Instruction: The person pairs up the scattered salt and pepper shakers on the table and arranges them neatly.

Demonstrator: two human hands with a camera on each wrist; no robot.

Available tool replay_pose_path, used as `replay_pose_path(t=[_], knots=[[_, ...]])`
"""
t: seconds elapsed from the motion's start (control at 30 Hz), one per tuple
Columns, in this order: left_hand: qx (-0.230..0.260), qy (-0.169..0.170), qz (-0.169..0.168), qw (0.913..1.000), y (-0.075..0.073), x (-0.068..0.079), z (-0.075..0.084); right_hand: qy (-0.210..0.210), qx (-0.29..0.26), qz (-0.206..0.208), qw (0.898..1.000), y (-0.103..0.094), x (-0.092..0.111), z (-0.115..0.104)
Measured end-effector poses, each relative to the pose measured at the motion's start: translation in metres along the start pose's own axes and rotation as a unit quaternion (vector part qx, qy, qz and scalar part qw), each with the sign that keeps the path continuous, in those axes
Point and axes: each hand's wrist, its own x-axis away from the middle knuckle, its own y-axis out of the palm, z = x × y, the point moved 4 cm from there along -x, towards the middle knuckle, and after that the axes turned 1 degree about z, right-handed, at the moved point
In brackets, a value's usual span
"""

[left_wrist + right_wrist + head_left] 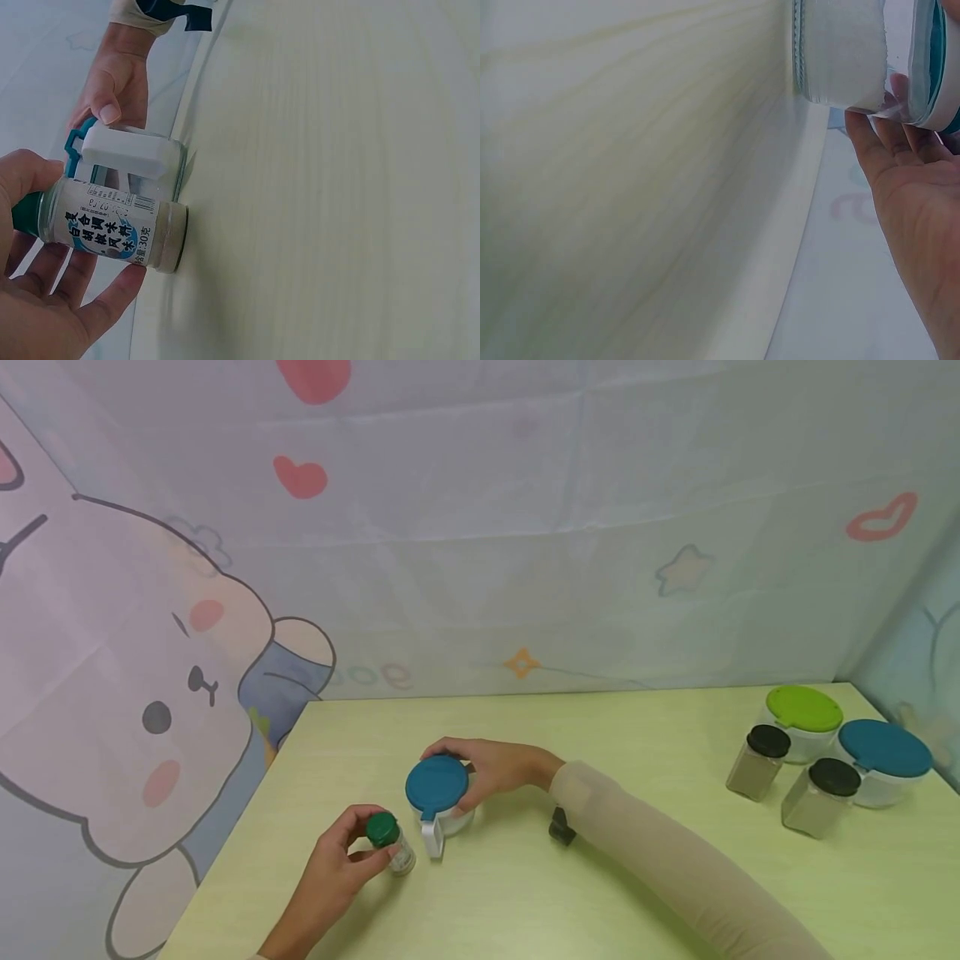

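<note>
My left hand (337,857) holds a small spice bottle (403,860) with a green cap, thumb on one side and fingers on the other. In the left wrist view the bottle (109,225) shows a white label with printed characters and pale contents. Just right of it, my right hand (501,767) grips a clear seasoning jar (437,785) with a blue lid and a white handle, from its right side. White contents fill much of this jar (844,52) in the right wrist view. Its handle (432,839) points toward the near edge, beside the spice bottle.
At the table's right stand two square jars with black lids (768,741) (834,777), a green-lidded jar (804,708) and another blue-lidded jar (883,747). A small black object (561,827) shows by the right sleeve (660,852). A printed cloth (487,568) hangs behind the table (510,893).
</note>
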Motion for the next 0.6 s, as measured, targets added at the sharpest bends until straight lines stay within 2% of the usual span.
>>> replay_pose_path(t=[0.6], knots=[[0.000,0.004,-0.006,1.0000,0.0003,-0.0006,0.0005,0.003,-0.004,-0.006,1.000,-0.0008,-0.0002,-0.0004]])
